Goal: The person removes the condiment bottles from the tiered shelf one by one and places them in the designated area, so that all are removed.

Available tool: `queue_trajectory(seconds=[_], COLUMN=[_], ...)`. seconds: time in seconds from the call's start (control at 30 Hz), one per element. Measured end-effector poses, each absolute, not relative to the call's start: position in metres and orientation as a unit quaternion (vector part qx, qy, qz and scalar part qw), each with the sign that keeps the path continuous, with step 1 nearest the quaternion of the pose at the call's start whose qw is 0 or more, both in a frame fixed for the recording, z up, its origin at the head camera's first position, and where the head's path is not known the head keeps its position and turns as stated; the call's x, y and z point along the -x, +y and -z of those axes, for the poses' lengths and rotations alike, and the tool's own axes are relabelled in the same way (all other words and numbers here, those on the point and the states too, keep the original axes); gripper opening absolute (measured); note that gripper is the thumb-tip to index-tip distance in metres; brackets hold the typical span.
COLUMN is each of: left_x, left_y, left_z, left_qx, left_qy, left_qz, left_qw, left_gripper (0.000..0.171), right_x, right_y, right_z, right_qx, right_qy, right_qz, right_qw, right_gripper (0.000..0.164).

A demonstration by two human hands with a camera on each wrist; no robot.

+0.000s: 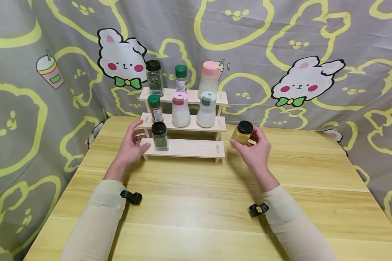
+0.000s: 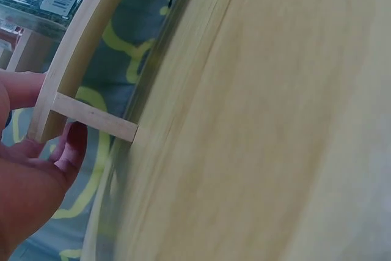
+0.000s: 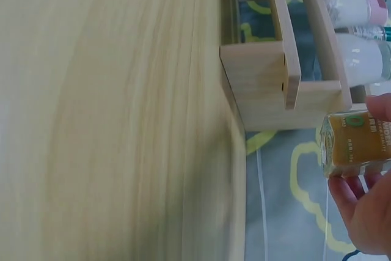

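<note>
1. While holding the wooden rack (image 1: 193,125) near the back edge of the table (image 1: 189,203), clamping its lowest board (image 1: 192,146) at the left edge with the left hand (image 1: 129,142), laying the thumb on top and curling the fingers below.
2. Judging the rack stiff and fairly light, probably sliding or rattling its load if knocked; favouring a hold on the board edges over the thin legs.
3. Seeing the pink-capped shaker (image 1: 209,81) toward the right edge of the top board (image 1: 192,96), the pale-blue-capped shaker (image 1: 206,114) toward the right edge of the middle board (image 1: 167,121), the lilac-capped shaker (image 1: 180,115) nearer its centre.
4. Finding one herb jar (image 1: 161,141) near the left edge of the lowest board.
5. Pinching the yellow jar (image 1: 241,138) between thumb and fingers of the right hand (image 1: 258,146), raising it off the table just beyond the lowest board's right edge.
6. Judging the jar small, rigid, probably glass: likely slipping in dry fingers, perhaps chipping if bumped; favouring a grip around the body, below the black lid (image 1: 245,127).
</note>
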State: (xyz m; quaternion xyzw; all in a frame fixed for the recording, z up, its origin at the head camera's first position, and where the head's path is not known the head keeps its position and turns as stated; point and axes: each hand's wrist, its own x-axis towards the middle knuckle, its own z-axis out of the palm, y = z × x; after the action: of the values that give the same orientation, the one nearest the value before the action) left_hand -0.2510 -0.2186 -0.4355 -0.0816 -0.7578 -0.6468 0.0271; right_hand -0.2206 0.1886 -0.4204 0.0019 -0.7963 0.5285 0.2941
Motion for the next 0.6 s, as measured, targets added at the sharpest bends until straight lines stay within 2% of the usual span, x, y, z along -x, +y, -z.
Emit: queue_trajectory(seconds=[0.23, 0.6], left_x=[0.242, 0.246], left_y=[-0.213, -0.215], left_z=[0.424, 0.427], left_qx=[0.07, 0.075], left_qy=[-0.743, -0.743], left_qz=[0.665, 0.665], left_qw=[0.018, 0.012], left_gripper=[0.085, 0.085], right_x=[0.233, 0.255], right_y=[0.199, 0.209], right_z=[0.421, 0.419], right_qx=[0.031, 0.072], right_qy=[-0.797, -0.796], right_qz=[-0.536, -0.554], right_qw=[0.278, 0.232], right_gripper=[0.063, 0.066])
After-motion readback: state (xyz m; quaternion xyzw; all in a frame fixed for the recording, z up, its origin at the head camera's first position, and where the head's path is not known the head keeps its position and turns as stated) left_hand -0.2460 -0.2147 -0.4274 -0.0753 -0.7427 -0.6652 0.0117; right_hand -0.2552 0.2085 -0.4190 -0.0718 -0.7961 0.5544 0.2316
